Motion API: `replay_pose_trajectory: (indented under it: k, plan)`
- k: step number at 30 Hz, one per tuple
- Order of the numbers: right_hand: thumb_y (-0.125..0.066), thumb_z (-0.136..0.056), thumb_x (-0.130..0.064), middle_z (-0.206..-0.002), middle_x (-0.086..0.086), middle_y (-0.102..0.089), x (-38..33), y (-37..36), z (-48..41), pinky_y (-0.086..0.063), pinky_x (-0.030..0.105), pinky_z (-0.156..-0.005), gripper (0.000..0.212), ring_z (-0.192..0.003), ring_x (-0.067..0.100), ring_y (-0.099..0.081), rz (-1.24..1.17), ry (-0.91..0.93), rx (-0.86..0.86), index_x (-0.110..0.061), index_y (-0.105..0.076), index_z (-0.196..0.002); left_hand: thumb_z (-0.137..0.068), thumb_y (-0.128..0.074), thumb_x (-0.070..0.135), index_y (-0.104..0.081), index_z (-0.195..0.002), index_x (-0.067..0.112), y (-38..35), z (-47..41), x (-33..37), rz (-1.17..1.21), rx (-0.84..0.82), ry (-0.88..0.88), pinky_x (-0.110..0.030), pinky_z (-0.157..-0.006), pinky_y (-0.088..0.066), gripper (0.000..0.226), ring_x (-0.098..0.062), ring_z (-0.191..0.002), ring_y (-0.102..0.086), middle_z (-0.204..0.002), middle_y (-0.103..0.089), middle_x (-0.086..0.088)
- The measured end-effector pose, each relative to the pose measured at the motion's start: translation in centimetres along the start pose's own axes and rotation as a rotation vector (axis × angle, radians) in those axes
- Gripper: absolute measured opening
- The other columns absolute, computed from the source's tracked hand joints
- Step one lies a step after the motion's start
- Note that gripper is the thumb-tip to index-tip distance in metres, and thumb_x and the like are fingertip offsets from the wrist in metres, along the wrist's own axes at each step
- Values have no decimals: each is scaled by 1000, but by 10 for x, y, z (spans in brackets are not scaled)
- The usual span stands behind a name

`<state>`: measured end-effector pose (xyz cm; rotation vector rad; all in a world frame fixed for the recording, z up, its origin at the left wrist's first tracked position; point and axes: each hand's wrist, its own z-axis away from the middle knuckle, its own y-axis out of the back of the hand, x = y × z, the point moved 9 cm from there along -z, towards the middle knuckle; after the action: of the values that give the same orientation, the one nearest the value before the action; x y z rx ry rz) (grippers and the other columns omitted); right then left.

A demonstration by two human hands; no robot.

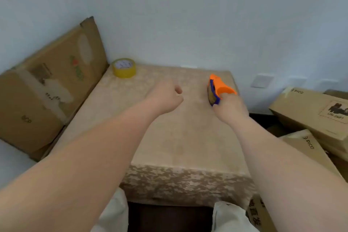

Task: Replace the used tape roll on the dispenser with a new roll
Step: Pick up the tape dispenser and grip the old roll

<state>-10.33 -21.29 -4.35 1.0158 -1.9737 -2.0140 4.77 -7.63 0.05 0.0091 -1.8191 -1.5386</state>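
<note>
Your right hand (pixel 230 108) wrapped around orange dispenser (pixel 219 89), right of centre, above desk (pixel 178 137); worn roll inside it, blurred; your left hand (pixel 165 96) curled into loose fist at frame centre, holding nothing; new yellow tape roll (pixel 124 68) lies flat at desk's far-left corner, beside leaning cardboard box (pixel 50 88); more boxes (pixel 310 115) at right edge.

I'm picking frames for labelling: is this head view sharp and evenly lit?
Head view: soft, even light, no glare or hard shadows; generally blurry, so box print barely reads; wide-angle bending at edges; yellow tape roll and orange dispenser still recognisable.
</note>
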Motion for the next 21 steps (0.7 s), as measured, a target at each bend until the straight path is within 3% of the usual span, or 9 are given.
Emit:
replay_pose_trajectory:
  k: [3, 6, 8, 10, 14, 17, 18, 21]
  plan:
    - [-56, -81, -19, -126, 14, -56, 8, -8, -22, -46, 36, -82, 51, -115, 36, -51, 34, -104, 4, -14, -46, -131, -81, -58, 25, -62, -117, 17, -10, -17, -10, -10, -33, 8, -30, -90, -46, 38, -25, -108, -60, -113, -68, -8]
    - [-55, -84, -13, -134, 16, -49, 16, -28, -36, -42, 39, -97, 60, -125, 36, -43, 61, -186, -95, -13, -35, -140, -81, -57, 25, -60, -120, 19, -22, -27, -20, -8, -65, 26, -28, -88, -44, 40, -23, -108, -60, -109, -69, -6]
    - [-51, -87, -11, -131, 20, -50, 19, -38, -39, -43, 39, -94, 57, -121, 38, -48, 102, -192, -165, -13, -33, -141, -81, -56, 25, -60, -120, 19, -29, -30, -27, -4, -71, 33, -29, -89, -45, 39, -23, -107, -60, -108, -70, -5]
    - [-46, -92, -13, -127, 21, -53, 19, -42, -37, -42, 38, -90, 39, -118, 39, -48, 202, -157, -193, -7, -44, -131, -81, -57, 25, -61, -119, 19, -37, -29, -33, 7, -101, 55, -30, -90, -47, 39, -23, -106, -60, -105, -70, -5]
    - [-48, -93, -11, -112, 19, -60, 19, -58, -30, -40, 32, -72, 28, -102, 35, -57, 177, -155, -280, -1, -52, -119, -81, -57, 25, -63, -117, 18, -46, -24, -37, 66, -146, 85, -28, -90, -46, 36, -22, -104, -61, -105, -70, -5]
    - [-50, -91, -11, -85, 11, -51, 17, -61, -26, -35, 32, -66, 5, -81, 29, -50, -42, -139, -225, -6, -51, -93, -81, -58, 24, -64, -115, 16, -46, -19, -36, 93, -165, 85, -27, -89, -45, 35, -23, -104, -62, -106, -71, -6]
    - [-53, -89, -10, -78, 9, -48, 13, -58, -23, -35, 32, -65, 6, -78, 28, -48, -178, -138, -184, -5, -50, -87, -81, -58, 24, -65, -115, 16, -45, -17, -36, 106, -172, 94, -27, -89, -45, 35, -23, -103, -62, -106, -71, -7]
    - [-56, -89, -16, -82, 6, -57, -10, -48, -7, -42, 35, -71, 16, -80, 23, -52, -673, -201, -182, -9, -61, -102, -81, -60, 24, -65, -115, 16, -41, -9, -39, 207, -189, 151, -23, -78, -45, 35, -24, -99, -63, -108, -70, -9]
